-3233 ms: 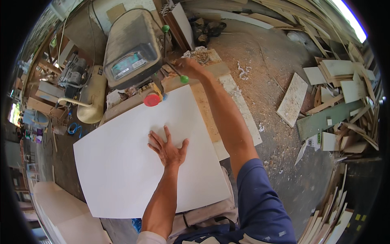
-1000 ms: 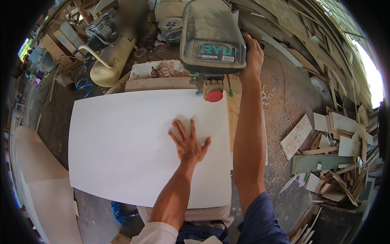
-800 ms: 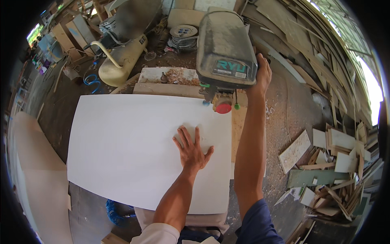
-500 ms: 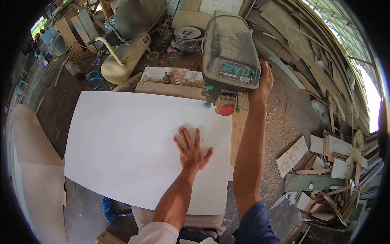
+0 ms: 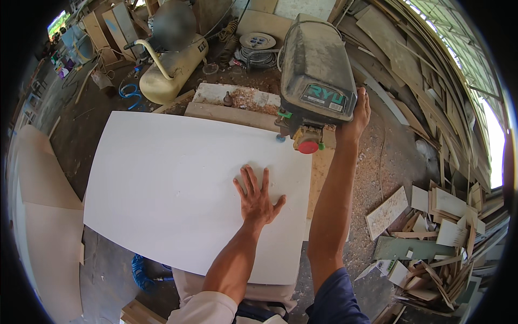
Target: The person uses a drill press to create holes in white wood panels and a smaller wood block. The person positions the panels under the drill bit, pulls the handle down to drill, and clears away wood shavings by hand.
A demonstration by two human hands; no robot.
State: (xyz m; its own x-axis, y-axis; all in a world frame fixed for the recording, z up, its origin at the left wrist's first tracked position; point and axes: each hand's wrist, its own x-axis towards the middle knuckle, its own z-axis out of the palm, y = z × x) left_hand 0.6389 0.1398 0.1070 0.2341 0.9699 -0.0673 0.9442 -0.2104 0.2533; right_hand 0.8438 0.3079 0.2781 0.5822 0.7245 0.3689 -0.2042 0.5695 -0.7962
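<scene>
A large white panel (image 5: 156, 189) lies under the drill press head, toward its right end. My left hand (image 5: 256, 198) is pressed flat on the panel, fingers spread, holding nothing. The dusty dark drill press (image 5: 310, 70) has a round red button (image 5: 308, 147) at its front and its lower end over the panel's far right part. My right hand (image 5: 354, 121) reaches up to the machine's right side. Its fingers lie close together against the housing; the palm side and whatever it grips there are hidden by the machine.
A wooden board (image 5: 232, 115) with shavings lies behind the panel. At the back left stand a cream air compressor (image 5: 170, 75) and a cable reel (image 5: 257, 42). Wood offcuts (image 5: 431, 243) pile up at right, below leaning boards (image 5: 415, 65). A blue coiled hose (image 5: 141, 274) lies near left.
The view has turned slightly, so the drill press appears a little further right. Both hands keep their places on the panel and the machine.
</scene>
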